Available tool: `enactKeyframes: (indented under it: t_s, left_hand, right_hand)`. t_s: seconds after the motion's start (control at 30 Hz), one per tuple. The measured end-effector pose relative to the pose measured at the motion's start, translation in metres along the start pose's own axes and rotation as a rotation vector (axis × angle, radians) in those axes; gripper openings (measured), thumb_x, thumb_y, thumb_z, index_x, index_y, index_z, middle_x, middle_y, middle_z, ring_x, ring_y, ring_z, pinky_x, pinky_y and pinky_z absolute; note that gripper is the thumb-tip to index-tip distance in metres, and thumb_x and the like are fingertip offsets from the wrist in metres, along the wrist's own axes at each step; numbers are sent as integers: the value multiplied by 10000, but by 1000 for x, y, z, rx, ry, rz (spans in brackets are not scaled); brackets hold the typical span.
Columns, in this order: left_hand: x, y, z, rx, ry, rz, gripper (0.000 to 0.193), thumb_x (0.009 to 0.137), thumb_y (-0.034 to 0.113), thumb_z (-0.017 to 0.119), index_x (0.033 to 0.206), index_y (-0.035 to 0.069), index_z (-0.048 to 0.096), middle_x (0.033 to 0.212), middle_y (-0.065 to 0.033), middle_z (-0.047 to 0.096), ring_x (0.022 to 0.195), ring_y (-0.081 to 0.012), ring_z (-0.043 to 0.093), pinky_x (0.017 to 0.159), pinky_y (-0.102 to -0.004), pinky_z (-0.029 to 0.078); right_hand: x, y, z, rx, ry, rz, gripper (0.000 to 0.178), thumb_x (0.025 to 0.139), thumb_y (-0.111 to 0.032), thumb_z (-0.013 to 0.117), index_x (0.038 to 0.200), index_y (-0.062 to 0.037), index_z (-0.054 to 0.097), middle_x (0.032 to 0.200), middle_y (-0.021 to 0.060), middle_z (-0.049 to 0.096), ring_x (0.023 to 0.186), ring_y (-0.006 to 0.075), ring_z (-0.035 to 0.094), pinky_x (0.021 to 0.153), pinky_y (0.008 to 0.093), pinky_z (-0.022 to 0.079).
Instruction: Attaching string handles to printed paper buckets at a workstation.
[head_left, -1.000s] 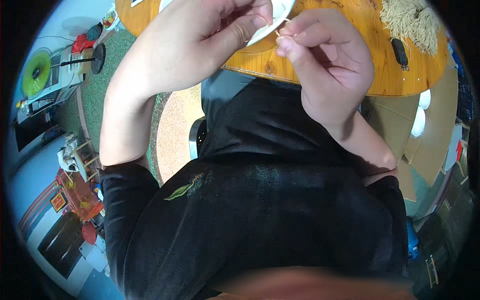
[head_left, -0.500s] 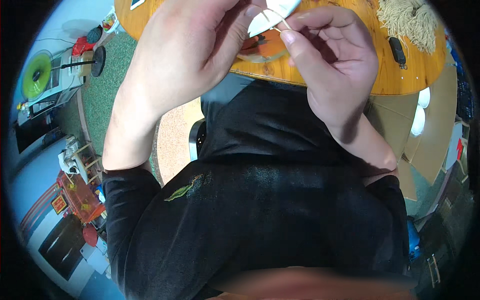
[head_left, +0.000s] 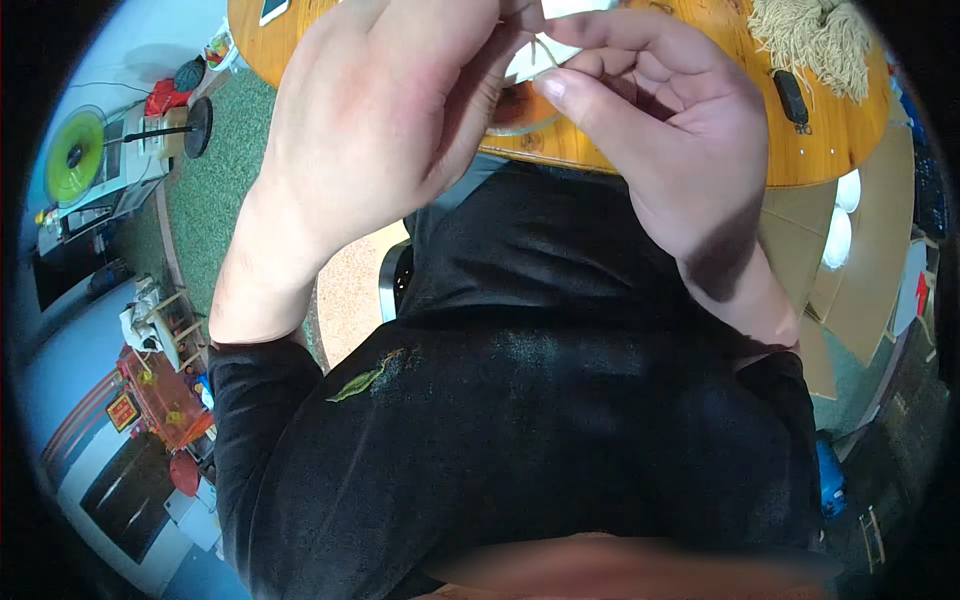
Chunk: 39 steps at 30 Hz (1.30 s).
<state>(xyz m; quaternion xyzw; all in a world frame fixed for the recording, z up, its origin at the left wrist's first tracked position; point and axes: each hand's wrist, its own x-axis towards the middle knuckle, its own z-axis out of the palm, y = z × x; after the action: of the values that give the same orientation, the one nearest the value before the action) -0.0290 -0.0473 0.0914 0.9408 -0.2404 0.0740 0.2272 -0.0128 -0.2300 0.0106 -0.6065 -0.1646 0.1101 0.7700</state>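
Both hands are raised close together over the near edge of the wooden table. My left hand (head_left: 385,115) is closed, its fingertips pinched round a thin cream string (head_left: 541,50) and partly hidden by the back of the hand. From the other side, my right hand (head_left: 695,135) pinches the same string between thumb and forefinger, its other fingers curled. Just behind the fingertips shows a white, flat-looking thing (head_left: 524,68); most of it is covered, so its kind is unclear. Below that sits a clear round dish (head_left: 530,127) with dark reddish contents, largely hidden by the left hand.
On the wooden table (head_left: 820,165), a bundle of cream strings (head_left: 815,45) lies at the far right, with a black key fob (head_left: 791,97) beside it. A phone (head_left: 273,10) rests at the far left. Cardboard (head_left: 865,270) stands right of the table; a fan (head_left: 75,152) is at left.
My hands have drawn nearer each other, the right fingertips shifting left and the left hand slightly right. Less of the string, white thing and dish shows between them.
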Motion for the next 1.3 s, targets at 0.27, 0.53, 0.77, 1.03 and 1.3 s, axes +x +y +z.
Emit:
enactKeyframes:
  t_s: [0.27,0.53,0.77,1.03,1.3]
  left_hand:
    - [1,4,11,-32,75,101,214,817,-64,698,985,6,585,803,-157,599,676,-334,618,596,-382,477]
    - [-10,16,21,-149,114,-165,186,831,-61,681,971,31,600,810,-121,599,662,-282,607,586,-347,466]
    - [4,6,14,-91,42,-264,173,844,-57,670,970,42,605,791,-100,599,641,-253,597,574,-327,452]
    - [-11,-21,33,-333,102,-57,158,931,-6,668,1082,13,627,787,-45,589,655,-125,558,579,-256,421]
    - [-12,-34,30,-445,104,-3,286,908,74,796,1117,-2,616,776,12,562,623,-56,475,547,-211,370]
  right_hand:
    - [2,15,-14,-162,-84,-132,175,979,-16,686,1147,32,690,1049,105,752,1013,152,724,935,253,569]
    - [5,36,-1,73,3,-122,164,958,47,658,1121,29,657,1081,106,703,1006,162,692,919,257,547]
    - [36,69,0,415,-247,-824,113,981,14,659,1087,49,640,1012,77,710,916,95,680,841,235,560]
    - [11,30,-2,117,-18,141,88,993,11,641,1068,56,639,990,64,705,895,82,669,813,222,546]
    - [3,-1,2,122,55,266,80,1026,-36,604,1067,26,634,943,28,683,764,36,598,685,178,490]
